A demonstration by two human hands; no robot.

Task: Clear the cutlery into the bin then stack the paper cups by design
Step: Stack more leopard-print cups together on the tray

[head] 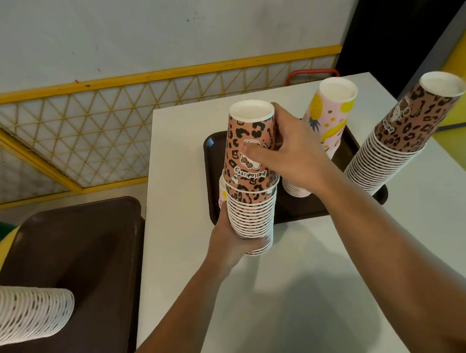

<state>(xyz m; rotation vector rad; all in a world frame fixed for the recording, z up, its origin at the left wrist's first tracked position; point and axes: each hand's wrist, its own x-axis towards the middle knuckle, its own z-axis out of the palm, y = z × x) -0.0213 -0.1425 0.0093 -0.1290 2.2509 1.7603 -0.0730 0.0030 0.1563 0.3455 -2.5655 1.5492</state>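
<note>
Leopard-print paper cups point(250, 202), nested mouth-down into a ribbed column of white rolled rims, stand nearly upright over the near edge of a dark brown tray point(294, 208), the long axis vertical and white bases facing up. The right hand point(287, 158) curls round the topmost cup point(249, 146), thumb across its printed side, that cup seated only partway on the pile. The left hand point(229, 240) grips the column's lower rims from the left, fingers wrapped under it. On the smooth, rounded tray stand two more inverted piles: a pink one with yellow dots and pineapples point(328, 118) behind the right hand, and a taller leopard one point(395, 134) leaning right at the tray's right end. The tray lies on a matte white table point(285, 294). Left of the table sits another brown tray point(77, 252), with a stack of cups lying on its side point(29, 313) at its near corner.
</note>
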